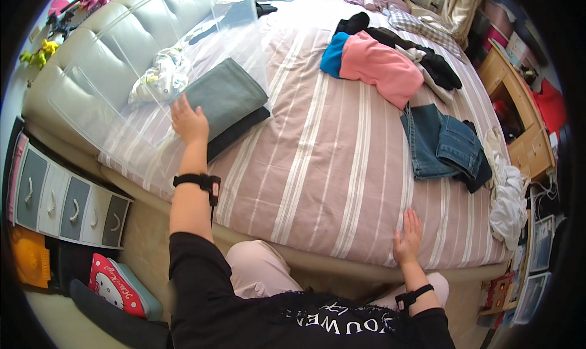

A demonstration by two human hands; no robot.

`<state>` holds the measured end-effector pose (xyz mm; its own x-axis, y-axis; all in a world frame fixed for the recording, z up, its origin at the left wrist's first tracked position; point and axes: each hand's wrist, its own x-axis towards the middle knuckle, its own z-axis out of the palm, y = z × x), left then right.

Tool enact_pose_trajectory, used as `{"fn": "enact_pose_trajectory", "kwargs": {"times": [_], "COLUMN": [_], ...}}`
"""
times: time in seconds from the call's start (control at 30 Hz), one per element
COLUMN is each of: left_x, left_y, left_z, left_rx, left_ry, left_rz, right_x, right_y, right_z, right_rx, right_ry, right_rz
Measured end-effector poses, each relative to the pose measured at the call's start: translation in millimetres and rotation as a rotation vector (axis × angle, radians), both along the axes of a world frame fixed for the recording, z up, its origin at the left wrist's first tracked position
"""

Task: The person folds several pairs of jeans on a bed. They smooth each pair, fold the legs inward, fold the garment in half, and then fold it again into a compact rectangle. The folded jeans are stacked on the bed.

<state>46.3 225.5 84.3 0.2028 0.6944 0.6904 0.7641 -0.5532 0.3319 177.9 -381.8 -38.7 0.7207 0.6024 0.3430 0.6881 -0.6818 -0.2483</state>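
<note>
My left hand (190, 122) rests at the near left edge of a folded grey garment (224, 86), its fingers spread and not closed around it. Under the grey garment lies a folded black garment (238, 130). A large clear plastic container (98, 103) stands around this stack and my hand; how its walls run is hard to make out. Beside the stack is a crumpled white printed cloth (162, 76). Flat on the striped bedsheet (316, 166), near the bed's front edge, lies my right hand (408, 239), holding nothing. Folded blue jeans (442, 143) lie beyond it.
A pink and blue garment (380, 67) and black clothes (435, 65) are heaped farther back. White cloth (508, 202) hangs at the right edge. The padded headboard (68, 88) borders the left, above a drawer unit (68, 198). A wooden cabinet (522, 115) stands right.
</note>
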Motion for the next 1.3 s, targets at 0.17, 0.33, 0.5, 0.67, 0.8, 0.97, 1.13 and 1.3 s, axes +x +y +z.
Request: {"fn": "enact_pose_trajectory", "kwargs": {"times": [0.17, 0.33, 0.5, 0.67, 0.8, 0.97, 1.13, 1.3], "left_x": [7.1, -43.8, -87.3, -82.5, -85.5, -98.5, -31.2, 4.2], "left_y": [-174.7, -336.3, -433.8, -479.2, -502.0, -508.4, -459.6, -374.0], "left_z": [71.6, 158.4, 212.8, 191.7, 205.5, 221.5, 99.8, -32.1], "left_rx": [-0.235, 0.343, 0.286, 0.225, 0.061, -0.011, 0.25, -0.236], "left_ry": [-0.355, -0.127, -0.249, -0.609, -0.531, -0.077, 0.253, 0.617], "left_rz": [-1.068, -1.449, -1.661, -1.72, -1.636, -1.7, -1.889, -1.38], "right_x": [0.8, 1.7, 1.2, 2.2, 3.3, 16.8, 76.3, 157.7], "right_y": [-0.8, -1.5, -3.7, -4.2, -4.7, -10.5, -24.5, -53.8], "right_z": [-2.5, -8.5, -13.5, -17.1, -19.0, -17.7, -8.7, 12.2], "right_rx": [0.004, 0.026, 0.049, 0.051, 0.051, 0.113, 0.628, 0.987], "right_ry": [-0.001, -0.031, -0.057, -0.065, -0.062, 0.112, 0.929, 1.096], "right_rz": [-0.006, -0.032, -0.045, -0.04, -0.038, 0.014, 0.033, -0.372]}}
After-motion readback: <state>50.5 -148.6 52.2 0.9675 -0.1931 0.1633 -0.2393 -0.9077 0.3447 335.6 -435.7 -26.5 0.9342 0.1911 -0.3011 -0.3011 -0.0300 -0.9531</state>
